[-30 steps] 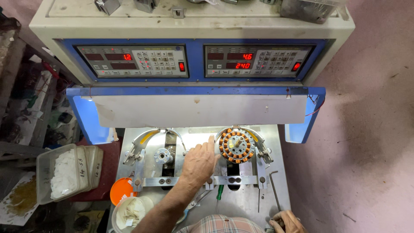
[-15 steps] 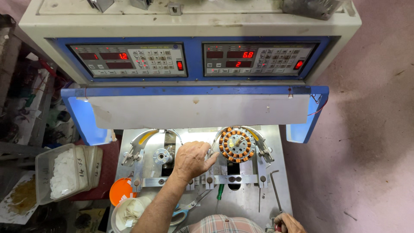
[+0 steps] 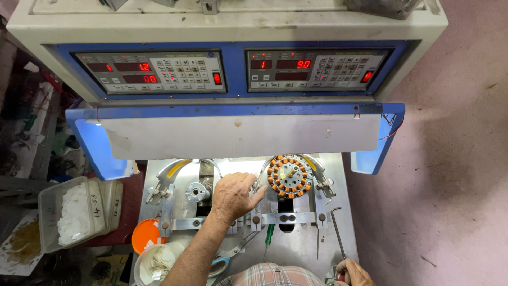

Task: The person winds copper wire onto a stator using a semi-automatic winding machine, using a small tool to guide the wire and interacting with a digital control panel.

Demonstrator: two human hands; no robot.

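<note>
A winding machine with two red-lit control panels is seen above a metal table. The left hand is laid there, fingers loosely curled and grasping nothing, just beside the copper-wound stator. The right hand is clenched around a red-tipped handle.

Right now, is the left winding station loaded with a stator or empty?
Empty: the left station shows only a bare metal hub, while the right station holds a copper-wound stator.

Bright, even light from above, sharp focus throughout; deep shadow along the left edge, slight wide-angle bending near corners.
</note>
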